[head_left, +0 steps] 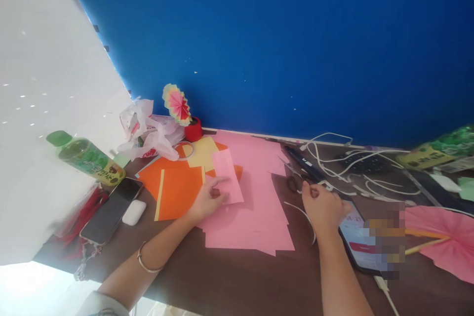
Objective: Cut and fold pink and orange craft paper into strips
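Observation:
My left hand pinches the lower edge of a small pink paper strip that lies over larger pink sheets on the brown table. My right hand rests further right, fingers curled at the handles of dark scissors; whether it grips them is unclear. Orange sheets and a yellow sheet lie to the left of the pink ones.
A green bottle, a dark phone and a white earbud case sit at left. Plastic bags, a folded paper fan in a red holder, white cables, a lit phone and a pink fan surround the papers.

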The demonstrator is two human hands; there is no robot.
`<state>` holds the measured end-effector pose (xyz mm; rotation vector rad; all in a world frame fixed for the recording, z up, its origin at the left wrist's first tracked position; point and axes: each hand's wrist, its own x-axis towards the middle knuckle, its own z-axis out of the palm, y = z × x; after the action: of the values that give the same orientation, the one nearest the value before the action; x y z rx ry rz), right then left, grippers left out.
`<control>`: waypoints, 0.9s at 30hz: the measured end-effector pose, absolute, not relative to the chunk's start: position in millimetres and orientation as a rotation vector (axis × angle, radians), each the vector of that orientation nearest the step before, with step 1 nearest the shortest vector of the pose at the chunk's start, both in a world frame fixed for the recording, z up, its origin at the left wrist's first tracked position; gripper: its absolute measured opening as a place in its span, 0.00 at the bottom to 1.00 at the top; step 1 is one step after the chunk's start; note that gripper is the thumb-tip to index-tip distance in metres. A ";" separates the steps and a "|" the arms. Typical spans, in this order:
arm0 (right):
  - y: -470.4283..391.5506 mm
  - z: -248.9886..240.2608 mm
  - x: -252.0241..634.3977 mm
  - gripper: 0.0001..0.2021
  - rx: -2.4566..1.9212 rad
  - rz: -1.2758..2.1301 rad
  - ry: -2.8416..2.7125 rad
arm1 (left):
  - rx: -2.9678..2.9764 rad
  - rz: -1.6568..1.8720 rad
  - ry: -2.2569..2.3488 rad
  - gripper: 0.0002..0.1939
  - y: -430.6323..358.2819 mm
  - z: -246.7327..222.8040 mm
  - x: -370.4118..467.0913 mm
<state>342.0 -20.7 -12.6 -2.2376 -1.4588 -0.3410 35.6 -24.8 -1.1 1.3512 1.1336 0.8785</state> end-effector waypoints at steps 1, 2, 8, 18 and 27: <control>-19.7 -13.8 341.3 0.16 -2.204 -0.370 -1.471 | 1.351 0.875 1.136 0.22 -24.9 -1.1 35.6; -18.4 -15.6 340.4 0.15 -2.172 -0.393 -1.487 | 1.352 0.874 1.139 0.22 -25.0 -1.4 35.6; -13.8 -27.2 340.6 0.14 -2.097 -0.288 -1.597 | 1.351 0.897 1.142 0.21 -24.3 -4.6 35.8; -18.2 -15.6 333.3 0.09 -1.988 -0.087 -1.376 | 1.410 0.927 1.137 0.20 -20.7 -13.2 34.7; -14.6 5.4 314.7 0.18 -1.198 0.867 -0.697 | 1.394 1.021 1.262 0.18 -22.1 -5.2 36.7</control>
<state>314.7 -14.6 5.4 -1.1982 -0.6975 0.8667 36.7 -22.1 -5.2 1.3936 1.2619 1.0213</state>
